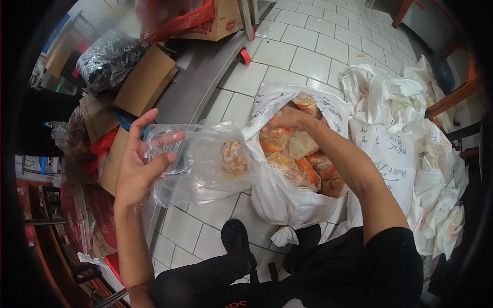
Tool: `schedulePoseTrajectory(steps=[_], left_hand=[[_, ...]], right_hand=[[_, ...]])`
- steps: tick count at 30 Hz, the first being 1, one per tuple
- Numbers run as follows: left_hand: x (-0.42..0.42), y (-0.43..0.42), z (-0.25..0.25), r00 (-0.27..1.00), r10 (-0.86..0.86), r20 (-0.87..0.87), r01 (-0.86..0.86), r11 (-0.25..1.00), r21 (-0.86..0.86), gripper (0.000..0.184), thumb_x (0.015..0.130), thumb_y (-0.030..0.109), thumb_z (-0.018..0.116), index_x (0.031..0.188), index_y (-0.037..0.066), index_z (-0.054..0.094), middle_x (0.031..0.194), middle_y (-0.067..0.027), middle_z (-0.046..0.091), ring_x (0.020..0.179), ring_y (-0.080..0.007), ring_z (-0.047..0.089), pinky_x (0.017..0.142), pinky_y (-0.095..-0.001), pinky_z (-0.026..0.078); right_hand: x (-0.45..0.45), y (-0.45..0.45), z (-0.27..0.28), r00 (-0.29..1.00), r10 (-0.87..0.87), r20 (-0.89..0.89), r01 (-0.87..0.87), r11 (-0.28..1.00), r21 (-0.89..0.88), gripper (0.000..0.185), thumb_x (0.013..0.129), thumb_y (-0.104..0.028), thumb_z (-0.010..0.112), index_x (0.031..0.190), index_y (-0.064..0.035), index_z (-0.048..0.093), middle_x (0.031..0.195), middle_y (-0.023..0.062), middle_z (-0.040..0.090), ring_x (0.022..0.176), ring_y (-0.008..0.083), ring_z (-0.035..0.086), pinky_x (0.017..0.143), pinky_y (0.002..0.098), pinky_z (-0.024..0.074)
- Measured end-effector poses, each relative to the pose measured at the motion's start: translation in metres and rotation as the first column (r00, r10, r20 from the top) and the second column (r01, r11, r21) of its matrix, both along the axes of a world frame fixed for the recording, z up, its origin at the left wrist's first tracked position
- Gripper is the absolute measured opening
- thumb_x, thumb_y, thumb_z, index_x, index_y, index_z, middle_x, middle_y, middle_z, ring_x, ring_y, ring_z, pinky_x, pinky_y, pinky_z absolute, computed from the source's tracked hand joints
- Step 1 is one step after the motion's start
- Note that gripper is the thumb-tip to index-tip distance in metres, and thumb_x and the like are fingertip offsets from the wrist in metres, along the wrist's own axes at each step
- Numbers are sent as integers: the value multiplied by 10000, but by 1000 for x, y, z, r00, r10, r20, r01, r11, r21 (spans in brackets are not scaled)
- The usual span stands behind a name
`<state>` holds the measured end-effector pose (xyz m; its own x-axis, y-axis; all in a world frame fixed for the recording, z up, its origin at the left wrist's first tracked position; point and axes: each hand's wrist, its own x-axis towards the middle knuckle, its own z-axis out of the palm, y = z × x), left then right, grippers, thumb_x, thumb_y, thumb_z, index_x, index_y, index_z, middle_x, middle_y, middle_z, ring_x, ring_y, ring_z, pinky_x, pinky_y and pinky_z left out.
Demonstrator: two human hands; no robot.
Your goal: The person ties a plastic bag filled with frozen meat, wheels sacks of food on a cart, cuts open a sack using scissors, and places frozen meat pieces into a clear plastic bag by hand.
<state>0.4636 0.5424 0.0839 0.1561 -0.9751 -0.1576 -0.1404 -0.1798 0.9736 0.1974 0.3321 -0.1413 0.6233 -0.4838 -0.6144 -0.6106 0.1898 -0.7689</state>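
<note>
My left hand (144,161) holds the mouth of a large clear plastic bag (192,182), with its fingers spread and the bag stretched between thumb and fingers. Inside the bag lies a packet of orange and whitish food (234,158). To the right, a white woven sack (290,205) stands with its top gaping, full of clear packets (304,145) of similar orange and pale contents. My right hand (287,120) is down in the sack's mouth, fingers curled against a packet (276,139); its fingertips are partly hidden.
Several white sacks (382,164) with handwriting lie at the right on the tiled floor (308,61). A grey metal platform (197,87) runs along the left, with a cardboard box (146,79), a bundle in dark plastic (110,61) and a red basket (179,23). My shoes stand below the sack.
</note>
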Motion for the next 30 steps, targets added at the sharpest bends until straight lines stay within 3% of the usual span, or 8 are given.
schedulePoseTrajectory(steps=[3,7,12,17,19,24,28,30], left_hand=[[9,2,0,994,-15,-105,15,1000,1,739,759,-52,590,1399,56,236,1130,-225,605,670,-35,528,578,-164,418],[12,1,-8,986,-29,-162,29,1000,-1,752,762,-48,587,1405,51,211,1150,-238,586,664,-37,519,575,-172,430],[14,-7,-16,988,28,-151,-32,999,-24,788,723,-11,584,1423,60,228,1166,-231,578,600,-21,511,511,-142,417],[2,-24,-16,977,-8,-213,3,1000,-27,738,765,-13,567,1413,58,220,1174,-234,564,617,-33,508,526,-164,439],[-6,-27,-14,971,-53,-231,47,998,-32,722,781,-34,561,1405,58,209,1174,-234,557,632,-44,496,544,-183,452],[-22,-19,-10,995,51,-81,-57,996,-66,700,767,-25,501,1414,69,250,1182,-237,570,608,-43,545,507,-169,451],[1,-6,-48,997,59,-41,-54,991,120,689,735,-87,437,1386,61,266,1145,-233,590,554,-90,565,508,-192,472],[2,-9,-44,998,54,-37,-50,994,100,689,734,-91,432,1385,57,263,1138,-236,592,552,-95,570,506,-198,476]], right_hand=[[-11,26,-19,952,-306,21,294,894,-338,1096,536,-322,855,1428,-34,287,1325,187,456,1164,290,510,819,381,525],[-46,42,15,882,-464,-86,433,868,-245,1279,512,-353,878,1415,132,113,1311,269,440,1116,303,543,638,328,550],[-81,72,83,710,-656,258,679,734,-3,1079,600,-241,863,1401,56,204,1259,180,492,1101,251,560,853,344,521],[-39,101,105,696,-280,662,510,841,-181,920,604,-239,880,1310,-12,337,1232,118,502,1145,226,531,968,348,459],[0,118,95,847,-70,528,427,682,-594,899,623,-302,873,1294,-19,345,1213,131,496,1097,227,547,938,368,464],[46,107,38,913,151,379,142,753,-642,519,760,-297,719,1168,-35,535,1071,142,596,1007,215,586,845,328,488],[-21,62,32,952,177,-250,-265,884,-384,577,748,-328,700,1203,-21,522,917,131,659,918,264,623,817,322,488],[-41,74,19,932,206,-300,-275,938,-210,695,733,-358,715,1274,-12,451,998,156,642,979,276,605,860,331,473]])
